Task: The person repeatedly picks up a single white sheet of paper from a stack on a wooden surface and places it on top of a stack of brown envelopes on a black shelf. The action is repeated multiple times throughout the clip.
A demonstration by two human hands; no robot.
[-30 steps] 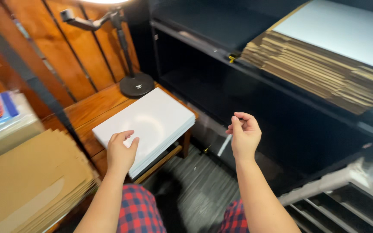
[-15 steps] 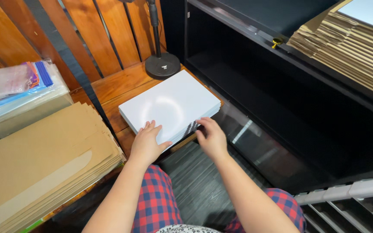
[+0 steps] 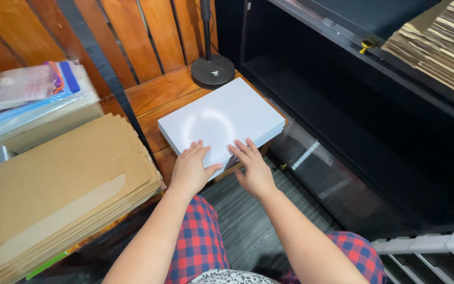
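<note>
Fingers [image 3: 198,149] of the left hand [image 3: 191,171] were spread flat on the near edge of the white paper stack [image 3: 220,120]; the right hand [image 3: 253,168] was laid beside it, fingers likewise apart, nothing clamped. The stack was resting at the wooden counter's [image 3: 156,97] near right corner, not yet lifted. Brown envelopes [image 3: 53,194] were piled leftward.

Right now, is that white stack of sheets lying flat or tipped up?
Flat: the white stack lies on the wooden stool, both hands pressing its near edge.
</note>
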